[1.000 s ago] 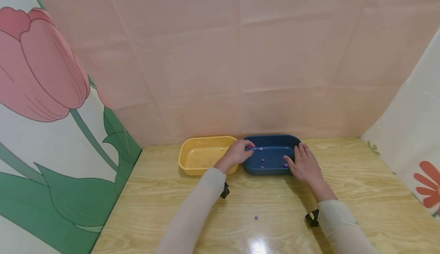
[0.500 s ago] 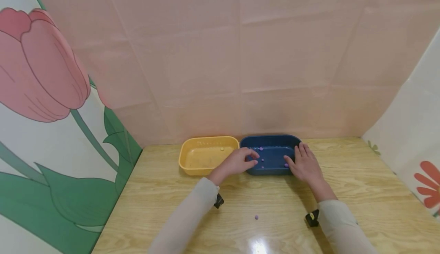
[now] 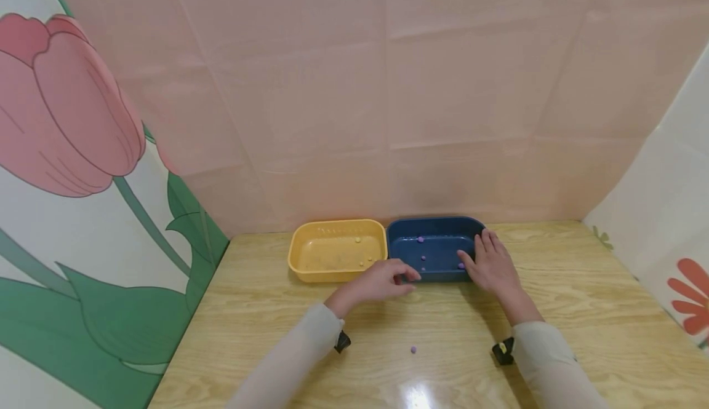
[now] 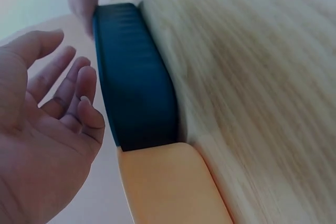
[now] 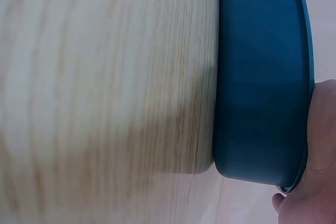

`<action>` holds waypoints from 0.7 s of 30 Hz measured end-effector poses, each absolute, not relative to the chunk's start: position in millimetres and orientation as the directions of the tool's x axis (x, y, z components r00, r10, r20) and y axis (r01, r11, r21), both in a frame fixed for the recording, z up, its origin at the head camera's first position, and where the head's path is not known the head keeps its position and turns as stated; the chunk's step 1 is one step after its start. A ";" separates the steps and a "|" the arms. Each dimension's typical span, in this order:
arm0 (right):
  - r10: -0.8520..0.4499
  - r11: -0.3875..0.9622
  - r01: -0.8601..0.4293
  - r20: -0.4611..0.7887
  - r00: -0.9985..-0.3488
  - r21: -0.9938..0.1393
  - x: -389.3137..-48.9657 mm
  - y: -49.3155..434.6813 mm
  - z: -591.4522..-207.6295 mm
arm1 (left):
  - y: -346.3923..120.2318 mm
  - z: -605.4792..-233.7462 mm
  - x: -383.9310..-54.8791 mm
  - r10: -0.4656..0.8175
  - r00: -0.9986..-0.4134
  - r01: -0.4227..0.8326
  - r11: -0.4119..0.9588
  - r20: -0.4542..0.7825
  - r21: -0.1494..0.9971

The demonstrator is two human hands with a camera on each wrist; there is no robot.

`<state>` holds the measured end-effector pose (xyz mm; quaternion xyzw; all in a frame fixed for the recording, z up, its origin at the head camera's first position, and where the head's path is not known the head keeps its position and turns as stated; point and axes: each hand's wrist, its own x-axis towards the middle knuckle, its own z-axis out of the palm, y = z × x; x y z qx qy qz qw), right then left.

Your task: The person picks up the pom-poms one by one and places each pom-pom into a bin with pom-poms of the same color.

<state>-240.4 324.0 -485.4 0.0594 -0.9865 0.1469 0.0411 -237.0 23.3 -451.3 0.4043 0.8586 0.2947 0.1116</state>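
My left hand (image 3: 382, 281) hovers by the front rim of the blue tray (image 3: 437, 250), near where it meets the yellow tray (image 3: 299, 262). Its fingers are loosely bent, with nothing visible between them; the left wrist view shows the bare palm (image 4: 47, 150). At the blue tray's right end, my right hand (image 3: 495, 269) holds the rim, thumb over the inside and fingers along the outer end. Several small purple beads (image 3: 420, 239) lie in the blue tray, one close to the right thumb. Small yellow beads (image 3: 357, 240) lie in the yellow tray.
One purple bead (image 3: 413, 349) lies on the wooden table (image 3: 443, 323) in front of the trays. A pink cloth (image 3: 382, 120) hangs right behind both trays, and flower-printed panels (image 3: 77, 212) stand at the sides.
My left hand has drawn back toward the table's front from over the trays, uncovering their adjoining ends and more yellow beads. My right hand stays in place.
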 end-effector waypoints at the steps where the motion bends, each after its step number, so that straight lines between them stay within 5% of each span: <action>1: -0.105 0.951 -0.130 0.100 -0.989 -0.282 -240.3 323.9 -485.5 | 22.9 -451.5 -235.1 0.770 -0.637 0.633 0.493 0.039 0.597; 21: -0.108 0.955 -0.134 0.108 -0.988 -0.265 -241.5 325.8 -488.4 | 17.8 -477.2 -205.6 0.881 -0.465 0.714 0.431 -0.086 0.552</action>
